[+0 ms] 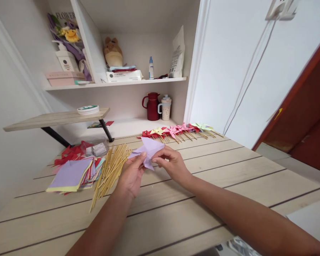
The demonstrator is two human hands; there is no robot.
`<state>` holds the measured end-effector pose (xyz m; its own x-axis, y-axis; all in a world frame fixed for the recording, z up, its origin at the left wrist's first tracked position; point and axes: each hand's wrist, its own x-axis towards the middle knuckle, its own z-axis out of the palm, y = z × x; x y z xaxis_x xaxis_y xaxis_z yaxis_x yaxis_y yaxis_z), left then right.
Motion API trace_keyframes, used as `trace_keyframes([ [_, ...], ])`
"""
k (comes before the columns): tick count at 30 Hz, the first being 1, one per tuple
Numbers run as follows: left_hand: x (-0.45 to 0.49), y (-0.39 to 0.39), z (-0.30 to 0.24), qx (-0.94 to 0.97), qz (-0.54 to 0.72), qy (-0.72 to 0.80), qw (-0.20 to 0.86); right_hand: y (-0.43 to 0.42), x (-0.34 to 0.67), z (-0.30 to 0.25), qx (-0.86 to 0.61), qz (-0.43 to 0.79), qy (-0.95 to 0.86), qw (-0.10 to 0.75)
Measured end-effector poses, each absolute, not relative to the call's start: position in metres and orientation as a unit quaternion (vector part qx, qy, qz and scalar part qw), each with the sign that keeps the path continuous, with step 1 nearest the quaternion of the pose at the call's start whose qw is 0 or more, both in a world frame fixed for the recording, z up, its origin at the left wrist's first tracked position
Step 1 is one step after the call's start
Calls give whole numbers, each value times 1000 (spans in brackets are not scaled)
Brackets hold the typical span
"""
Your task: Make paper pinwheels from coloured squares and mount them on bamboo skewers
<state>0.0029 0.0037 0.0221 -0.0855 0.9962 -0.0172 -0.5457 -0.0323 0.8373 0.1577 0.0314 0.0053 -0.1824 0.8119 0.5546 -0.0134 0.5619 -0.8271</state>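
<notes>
A lilac paper pinwheel (149, 145) with pointed blades is held up over the table between both hands. My left hand (132, 172) grips its lower left side, the thumb lying on the paper near the centre. On the other side, my right hand (172, 161) pinches the paper with thumb and forefinger. Whether a pin sits at the centre is too small to tell. Left of my left hand lies a heap of thin wooden sticks (112, 170). Beyond it is a stack of coloured paper squares (69, 176), lilac on top.
Finished pinwheels on sticks (173, 132) lie in a row along the table's back edge. A clear plastic box (100, 148) and red paper pieces (73, 153) sit at the left, beneath a small raised shelf (56, 119). A red jug (152, 106) and a cup (165, 107) stand behind.
</notes>
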Motion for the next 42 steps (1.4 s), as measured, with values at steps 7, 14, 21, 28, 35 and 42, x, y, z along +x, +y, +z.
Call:
trace_keyframes([
  [7, 5, 5, 19, 334, 649, 357, 583, 28, 150, 8, -319, 455, -593, 583],
  [14, 8, 3, 20, 345, 649, 366, 571, 23, 148, 14, -341, 484, -551, 589],
  [21, 10, 3, 19, 347, 650, 362, 571, 24, 147, 13, -336, 486, -546, 594],
  [28, 9, 2, 21, 347, 651, 375, 562, 24, 148, 13, -331, 480, -555, 593],
  [35, 9, 3, 23, 373, 660, 408, 509, 24, 148, 12, -324, 471, -579, 581],
  [42, -5, 14, 16, 408, 671, 478, 394, 28, 169, 29, -345, 316, -629, 621],
])
